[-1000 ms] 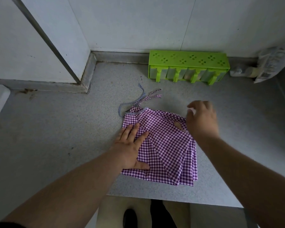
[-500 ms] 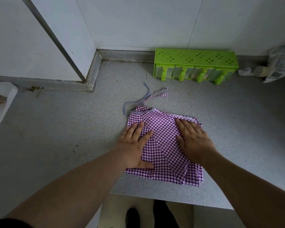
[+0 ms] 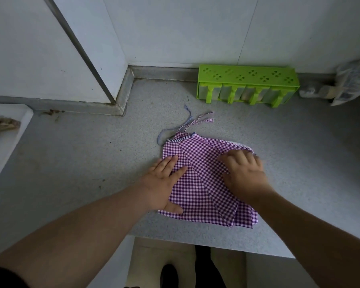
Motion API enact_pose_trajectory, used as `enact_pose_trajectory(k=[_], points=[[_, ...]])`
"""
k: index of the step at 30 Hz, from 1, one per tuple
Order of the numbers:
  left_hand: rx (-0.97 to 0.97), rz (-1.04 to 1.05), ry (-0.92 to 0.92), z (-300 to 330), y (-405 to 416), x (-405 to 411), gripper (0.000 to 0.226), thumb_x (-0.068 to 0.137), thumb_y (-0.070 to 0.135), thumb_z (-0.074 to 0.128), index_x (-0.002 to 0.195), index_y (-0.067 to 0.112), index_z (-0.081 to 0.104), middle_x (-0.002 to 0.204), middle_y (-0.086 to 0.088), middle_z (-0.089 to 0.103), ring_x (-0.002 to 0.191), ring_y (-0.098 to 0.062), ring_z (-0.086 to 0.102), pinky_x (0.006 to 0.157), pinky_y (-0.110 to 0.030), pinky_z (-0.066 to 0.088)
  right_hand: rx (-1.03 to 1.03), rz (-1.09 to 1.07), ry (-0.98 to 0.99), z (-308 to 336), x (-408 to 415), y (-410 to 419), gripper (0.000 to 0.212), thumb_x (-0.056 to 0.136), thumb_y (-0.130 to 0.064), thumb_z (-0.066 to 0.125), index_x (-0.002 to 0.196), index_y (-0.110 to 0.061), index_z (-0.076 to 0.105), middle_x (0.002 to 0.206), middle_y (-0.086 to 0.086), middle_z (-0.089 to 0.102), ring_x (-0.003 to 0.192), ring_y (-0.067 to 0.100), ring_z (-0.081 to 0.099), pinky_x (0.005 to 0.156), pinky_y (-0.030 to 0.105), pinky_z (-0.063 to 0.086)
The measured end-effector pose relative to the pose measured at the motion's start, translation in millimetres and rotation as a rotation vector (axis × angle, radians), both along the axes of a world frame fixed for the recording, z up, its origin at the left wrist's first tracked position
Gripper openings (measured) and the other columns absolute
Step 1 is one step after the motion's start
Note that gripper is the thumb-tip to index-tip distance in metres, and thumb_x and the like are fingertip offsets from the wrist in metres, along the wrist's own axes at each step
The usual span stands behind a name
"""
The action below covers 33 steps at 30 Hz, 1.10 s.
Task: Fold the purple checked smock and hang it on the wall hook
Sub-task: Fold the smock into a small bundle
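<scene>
On the grey speckled counter (image 3: 75, 167), the purple checked smock (image 3: 204, 183) lies folded into a compact wedge, well in front of the green plastic rack (image 3: 247, 76) that stands against the back wall. Its folded layers fan out at the corner farthest from the rack, close to the counter's front edge. Thin ties (image 3: 193, 121), one pale blue and the others checked, trail from the smock's top corner toward the rack and lie loose on the counter between the two.

The left hand (image 3: 164, 183) rests flat on the smock's side away from the rack's right end, fingers straight and held together, thumb spread along the lower hem; it presses the cloth and grips nothing. The right hand (image 3: 245, 173) sits on the opposite side of the smock, nearer the rack's right end, with its fingers (image 3: 237, 156) bent at the knuckles and their tips dug into the upper edge of the fabric. Whether they pinch a fold or only press it down, I cannot tell.

Far to the left of the rack, a white basin rim (image 3: 10, 134) meets the counter. Just beyond the rack's right end lies a crumpled printed bag (image 3: 351, 82).
</scene>
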State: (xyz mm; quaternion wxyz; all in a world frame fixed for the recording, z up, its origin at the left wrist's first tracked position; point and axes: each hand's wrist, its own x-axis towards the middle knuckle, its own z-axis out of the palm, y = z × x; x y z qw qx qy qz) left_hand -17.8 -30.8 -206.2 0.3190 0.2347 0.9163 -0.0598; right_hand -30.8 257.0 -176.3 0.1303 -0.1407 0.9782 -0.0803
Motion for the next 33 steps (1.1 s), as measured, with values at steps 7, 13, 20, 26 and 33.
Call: enact_pose_trajectory(k=[7, 13, 20, 26, 33], points=[[0.186, -0.225, 0.154, 24, -5, 5, 0.091, 0.089, 0.076, 0.053, 0.162, 0.031, 0.022, 0.169, -0.002, 0.013, 0.156, -0.027, 0.014, 0.128, -0.053, 0.022, 0.110, 0.212, -0.196, 8, 56, -21, 0.071, 0.090, -0.078, 0.037, 0.148, -0.037, 0.040, 0.153, -0.006, 0.041, 0.141, 0.022, 0.039, 0.121, 0.048, 0.027], [0.067, -0.171, -0.016, 28, -15, 35, 0.099, 0.087, 0.066, 0.066, 0.164, 0.033, 0.011, 0.168, 0.004, 0.004, 0.154, -0.024, 0.015, 0.125, -0.046, 0.027, 0.260, 0.248, -0.220, 10, 78, -30, 0.099, 0.084, -0.082, 0.041, 0.158, -0.019, 0.024, 0.168, 0.011, 0.023, 0.155, 0.033, 0.022, 0.128, 0.054, 0.011], [0.125, -0.062, -0.064, 35, -12, 39, 0.091, 0.094, 0.015, 0.065, 0.168, 0.027, 0.013, 0.175, 0.006, 0.003, 0.161, -0.019, 0.009, 0.127, -0.035, 0.021, 0.146, 0.115, -0.313, 9, 72, -38, 0.058, 0.103, -0.040, 0.050, 0.156, -0.025, 0.036, 0.170, 0.001, 0.023, 0.154, 0.024, 0.027, 0.124, 0.047, 0.031], [0.250, 0.217, -0.103, 39, -15, 30, 0.052, 0.101, 0.019, 0.057, 0.149, 0.038, 0.050, 0.150, 0.006, 0.055, 0.128, -0.016, 0.058, 0.104, -0.029, 0.047, -0.015, -0.144, -0.357, 10, 58, -26, 0.043, 0.100, -0.043, 0.047, 0.140, -0.030, 0.048, 0.134, -0.001, 0.060, 0.111, 0.021, 0.062, 0.092, 0.030, 0.053], [0.443, 0.612, -0.155, 54, -4, 0, 0.021, 0.105, 0.037, 0.055, 0.119, 0.027, 0.066, 0.113, 0.003, 0.070, 0.103, -0.016, 0.066, 0.096, -0.038, 0.056, -0.117, -0.026, -0.359, 46, 40, 3, 0.049, 0.095, -0.049, 0.059, 0.141, -0.040, 0.044, 0.126, -0.008, 0.061, 0.102, 0.010, 0.061, 0.083, 0.021, 0.052]])
